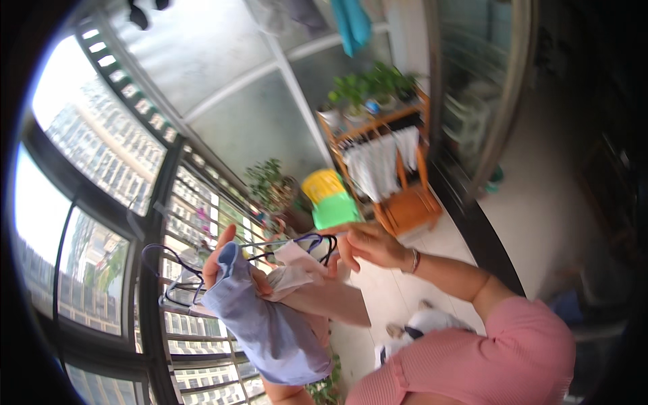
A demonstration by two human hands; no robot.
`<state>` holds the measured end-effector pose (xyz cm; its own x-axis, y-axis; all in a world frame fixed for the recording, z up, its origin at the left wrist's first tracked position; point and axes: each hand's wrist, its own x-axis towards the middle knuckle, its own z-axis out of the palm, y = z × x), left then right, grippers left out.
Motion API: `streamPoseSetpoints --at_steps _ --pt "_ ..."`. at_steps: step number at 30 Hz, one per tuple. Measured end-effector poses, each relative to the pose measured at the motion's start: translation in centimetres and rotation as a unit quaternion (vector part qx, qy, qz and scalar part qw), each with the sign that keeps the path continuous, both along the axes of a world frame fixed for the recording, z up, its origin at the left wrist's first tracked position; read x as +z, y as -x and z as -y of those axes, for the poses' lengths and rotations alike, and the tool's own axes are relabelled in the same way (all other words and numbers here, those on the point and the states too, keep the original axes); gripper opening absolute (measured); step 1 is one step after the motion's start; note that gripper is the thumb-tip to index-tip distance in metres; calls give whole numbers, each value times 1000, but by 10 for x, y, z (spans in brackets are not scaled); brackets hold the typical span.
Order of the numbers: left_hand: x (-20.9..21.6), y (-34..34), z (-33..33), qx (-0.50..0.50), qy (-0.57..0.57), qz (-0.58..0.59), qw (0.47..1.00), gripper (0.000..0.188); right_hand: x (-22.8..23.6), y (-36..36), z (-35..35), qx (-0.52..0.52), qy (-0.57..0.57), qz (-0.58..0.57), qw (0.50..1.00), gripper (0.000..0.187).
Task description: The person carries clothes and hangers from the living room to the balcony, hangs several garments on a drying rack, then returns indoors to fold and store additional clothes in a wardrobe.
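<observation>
At the middle left, my left hand (214,266) is partly covered by a light blue garment (280,337); its fingers are closed round the cloth. The blue garment hangs down over my left forearm. Beside it is a pale pink garment (324,297), bunched at its top. Thin purple and dark wire clothes hangers (317,238) run across the top of the clothes and stick out past both hands. My right hand (376,245), a bracelet on its wrist, is closed at the hangers' right end. Blur hides exactly how its fingertips meet the wire.
Barred windows (202,344) line the left side. Ahead stand a potted plant (266,182), a green and yellow plastic chair (334,202), and a wooden rack (378,125) with plants and a hanging cloth. An orange-brown wooden chair (408,209) is beside it. A white animal (428,320) is near my feet.
</observation>
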<state>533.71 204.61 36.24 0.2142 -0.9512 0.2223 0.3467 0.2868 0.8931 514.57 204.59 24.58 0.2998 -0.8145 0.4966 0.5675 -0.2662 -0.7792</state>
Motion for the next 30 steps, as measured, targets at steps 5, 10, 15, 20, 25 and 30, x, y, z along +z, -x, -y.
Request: streamPoseSetpoints --at_steps 5,10,15,20,25,30 --pt "-28 48 -67 -26 49 49 997 16 -23 54 -71 -3 -120 48 992 52" --pt "-51 111 -99 -148 162 213 952 18 -53 121 -151 -204 -173 57 962 57" --pt "-52 212 -125 -256 370 327 831 23 -105 216 -269 -428 -223 -11 876 50" --pt "-69 335 -174 -201 400 242 861 30 -117 317 -399 -421 -404 -16 812 36" --pt "-120 458 -201 -161 425 79 887 29 -121 387 -455 -453 -435 47 777 33" --pt "-128 579 -231 -185 439 84 875 27 -132 465 -460 -456 -393 56 796 31"
